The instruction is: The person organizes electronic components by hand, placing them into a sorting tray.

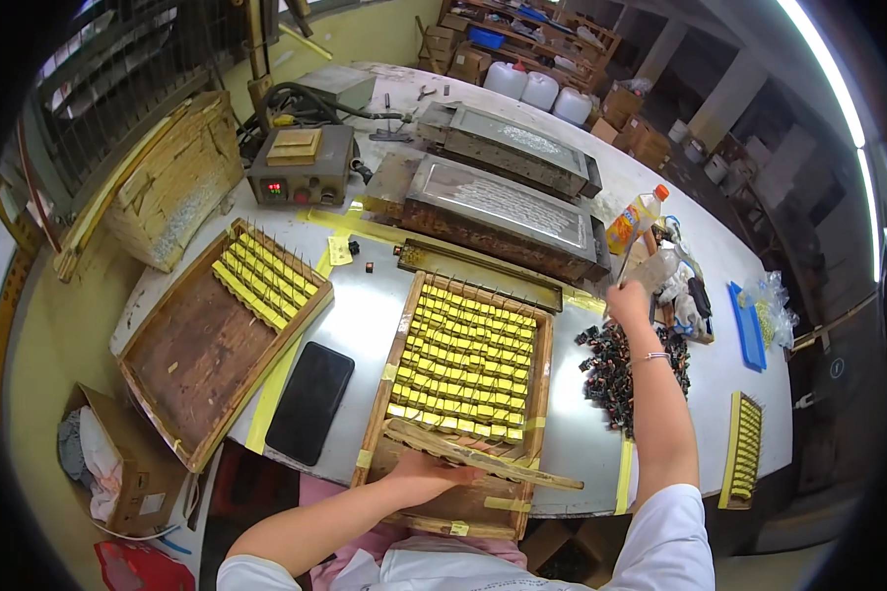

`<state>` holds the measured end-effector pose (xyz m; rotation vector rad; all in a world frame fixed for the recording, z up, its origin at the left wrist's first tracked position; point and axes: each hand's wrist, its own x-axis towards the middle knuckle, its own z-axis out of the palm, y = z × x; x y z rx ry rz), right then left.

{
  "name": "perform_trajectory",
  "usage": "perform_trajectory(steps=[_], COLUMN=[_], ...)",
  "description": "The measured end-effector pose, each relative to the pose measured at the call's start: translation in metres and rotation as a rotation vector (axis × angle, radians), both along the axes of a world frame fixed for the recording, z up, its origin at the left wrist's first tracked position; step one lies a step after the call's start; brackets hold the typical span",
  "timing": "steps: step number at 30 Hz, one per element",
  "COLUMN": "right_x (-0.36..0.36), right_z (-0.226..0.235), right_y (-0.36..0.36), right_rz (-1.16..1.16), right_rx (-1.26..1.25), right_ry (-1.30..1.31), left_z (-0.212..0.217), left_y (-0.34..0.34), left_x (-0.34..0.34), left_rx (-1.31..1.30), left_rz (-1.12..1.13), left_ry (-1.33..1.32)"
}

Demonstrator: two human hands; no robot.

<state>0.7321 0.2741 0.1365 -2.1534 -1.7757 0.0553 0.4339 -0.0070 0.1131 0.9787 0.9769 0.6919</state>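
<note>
Pressing down on a flat wooden slat [483, 455], the left hand [419, 471] rests at the near end of the wooden tray [396, 369] in the middle of the table [365, 315]; its fingers lie flat over the slat, clasping nothing that I can make out, and the slat lies slanted across the near edge of the rows of small yellow components [468, 360] that fill the far two thirds of the tray on thin rods. The right hand [629, 300] is raised to the right of the tray, just beyond the heap of small black parts [626, 369], with its fingers closed on a thin rod [628, 258] that points up and away; what the tip touches is too small to tell. The step in hand looks like filling the tray row by row, with the slat holding the last row in line while the right hand brings the next rod. By my judgement the next move calls for steadying the slat and carrying the rod across to the near, unfilled part of the tray without disturbing the loaded rows. A second tray [202, 364] with a few yellow rows sits to the left, with a dark phone [310, 402] lying between the two.
</note>
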Motion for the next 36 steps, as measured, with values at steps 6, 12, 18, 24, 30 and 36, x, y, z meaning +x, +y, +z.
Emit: perform_trajectory(steps=[6,12,18,24,30,36], right_x=[-0.141,-0.244,-0.294,-0.305,-0.294,-0.267], right_z=[0.046,0.044,0.031,0.023,0.023,0.021], right_y=[-0.028,-0.053,-0.053,-0.042,-0.045,-0.048], right_rz=[0.371,0.634,0.645,0.63,0.588,0.558], right_rx=[-0.33,-0.614,-0.679,-0.676,-0.658,-0.635], right_ry=[0.805,0.943,0.965,0.975,0.965,0.968], left_z=[-0.028,-0.029,-0.018,-0.016,-0.018,-0.011], left_y=[-0.02,-0.028,-0.031,-0.03,-0.028,-0.031], left_x=[-0.019,-0.031,-0.042,-0.046,-0.047,-0.046], left_rx=[0.055,0.087,0.002,-0.002,-0.03,-0.045], left_rz=[0.006,0.005,0.027,0.035,0.037,0.049], left_ry=[0.054,0.078,0.026,0.005,-0.008,0.003])
